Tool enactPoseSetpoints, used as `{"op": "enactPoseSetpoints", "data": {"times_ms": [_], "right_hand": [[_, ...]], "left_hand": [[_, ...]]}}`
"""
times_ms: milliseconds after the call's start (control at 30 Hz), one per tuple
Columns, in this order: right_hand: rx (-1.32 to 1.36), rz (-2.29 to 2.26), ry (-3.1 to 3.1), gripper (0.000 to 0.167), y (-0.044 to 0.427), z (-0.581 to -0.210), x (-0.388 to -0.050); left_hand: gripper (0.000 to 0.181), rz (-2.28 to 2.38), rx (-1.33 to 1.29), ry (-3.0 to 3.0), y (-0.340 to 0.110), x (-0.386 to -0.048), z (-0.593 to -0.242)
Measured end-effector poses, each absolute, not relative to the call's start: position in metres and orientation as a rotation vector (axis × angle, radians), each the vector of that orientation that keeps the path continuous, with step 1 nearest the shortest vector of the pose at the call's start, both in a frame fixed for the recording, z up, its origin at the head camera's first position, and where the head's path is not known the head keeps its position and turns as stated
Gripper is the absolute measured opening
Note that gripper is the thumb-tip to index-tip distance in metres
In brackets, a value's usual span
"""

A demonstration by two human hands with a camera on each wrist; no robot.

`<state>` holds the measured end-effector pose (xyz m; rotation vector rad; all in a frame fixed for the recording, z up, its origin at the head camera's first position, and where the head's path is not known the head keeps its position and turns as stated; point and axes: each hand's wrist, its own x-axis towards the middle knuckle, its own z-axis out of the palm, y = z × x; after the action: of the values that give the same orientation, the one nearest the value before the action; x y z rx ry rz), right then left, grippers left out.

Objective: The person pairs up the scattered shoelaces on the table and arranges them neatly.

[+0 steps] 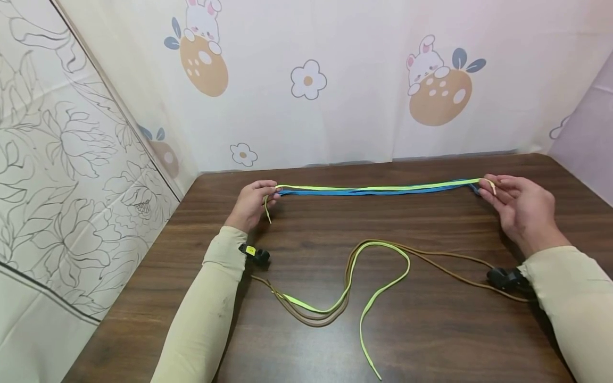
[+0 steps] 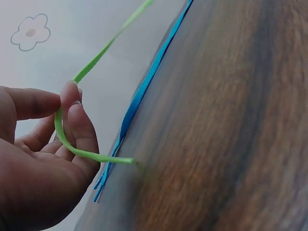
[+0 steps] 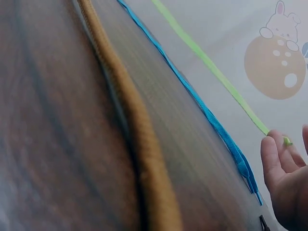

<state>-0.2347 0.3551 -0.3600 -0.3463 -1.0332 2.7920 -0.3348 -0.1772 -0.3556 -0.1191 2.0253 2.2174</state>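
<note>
A flat yellow-green shoelace [image 1: 383, 188] is stretched level between both hands, above the far part of the table. My left hand [image 1: 250, 205] pinches it near one end between thumb and fingertips, and a short tail hangs down. Near the other end, my right hand [image 1: 522, 210] pinches it the same way, its tip poking out past the fingers. Just below and behind it lies a blue shoelace [image 2: 139, 96], laid doubled and fairly straight along the table's far side. In both wrist views the blue lace [image 3: 216, 126] is apart from the hands.
Brown round laces [image 1: 313, 322] lie in loose curves across the middle of the brown wooden table [image 1: 297, 361]. A second yellow-green lace [image 1: 407, 263] curls beside them, its tip toward the near edge. A patterned cloth wall [image 1: 354, 117] stands behind the table.
</note>
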Motion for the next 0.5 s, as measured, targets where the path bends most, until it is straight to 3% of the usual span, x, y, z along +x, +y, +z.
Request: {"op": "enactPoseSetpoints", "data": {"times_ms": [500], "right_hand": [[-0.27,2.779,-1.062,0.017,0.3553,-0.3624,-0.2334]], "left_hand": [[0.027,2.257,-0.117,2.042,-0.1774,-0.3338,-0.3568]]}}
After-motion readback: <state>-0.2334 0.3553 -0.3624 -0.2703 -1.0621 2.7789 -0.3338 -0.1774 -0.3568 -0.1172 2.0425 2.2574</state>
